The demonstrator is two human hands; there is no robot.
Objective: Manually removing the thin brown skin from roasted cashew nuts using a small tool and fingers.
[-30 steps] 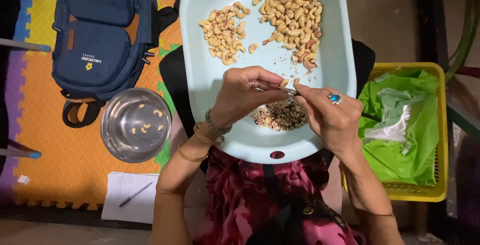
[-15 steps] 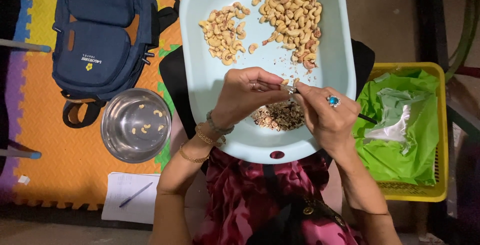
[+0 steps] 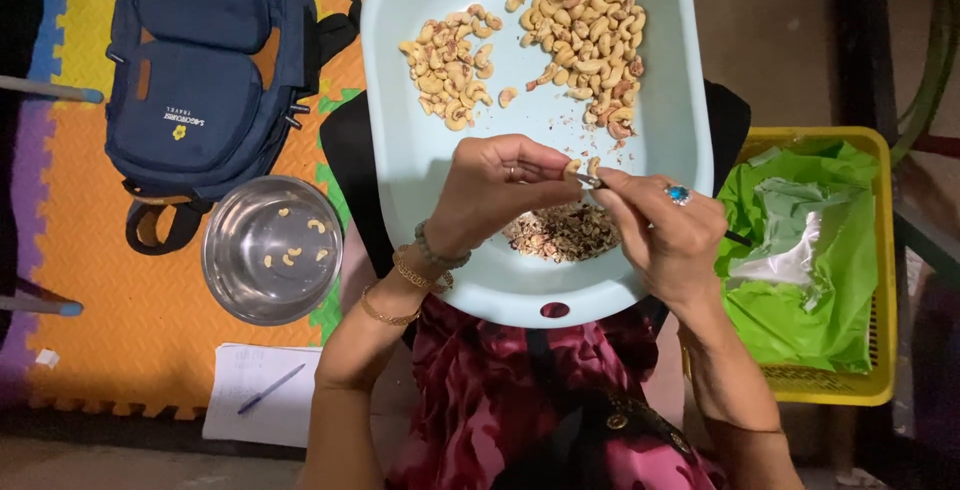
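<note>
Both grips stay pinched, seemingly, on cashew (image 3: 572, 166).

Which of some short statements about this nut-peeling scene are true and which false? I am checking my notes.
1. The left hand holds a cashew over the pale blue tray. True.
2. The steel bowl is full to the rim. False: only a few nuts lie in it.
3. The peelings lie on the tray. True.
4. The backpack is red. False: it is dark blue.
5. The right hand wears a ring. True.
</note>
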